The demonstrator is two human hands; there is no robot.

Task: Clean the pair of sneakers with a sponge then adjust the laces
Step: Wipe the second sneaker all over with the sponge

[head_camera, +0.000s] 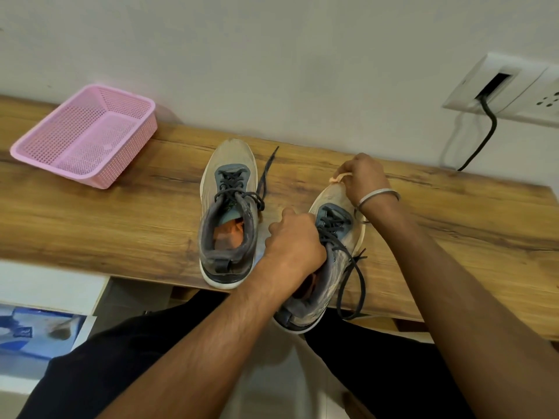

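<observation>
the left hand (295, 240) was curled round the collar of the right-side sneaker (325, 267), fingers tucked into its opening, holding it tilted with the heel hanging past the near edge of the wooden surface (106, 219). the right hand (361, 176) was at that shoe's toe, fingers bent and pinching a thin, pale orange sponge (340, 177) against the toe cap. a metal bangle (378, 197) sat on the right wrist. dark laces (352, 267) of the held sneaker trailed loose, one looping down over the surface's edge.

the other sneaker (228, 213) stood flat on the surface just left of the left hand, toe toward the wall, its beige upper scuffed, an orange insole showing inside, its own dark lace (267, 170) stretched out to the right beside the toe. the two shoes were near each other but apart.

a pink perforated plastic basket (87, 136) lay on the far left of the surface, well apart from the shoes, close to the wall. on the wall at right, a white socket plate (511, 86) had a black cable (484, 128) dropping from it behind the surface. black trousers (121, 358) showed beneath the arms.
</observation>
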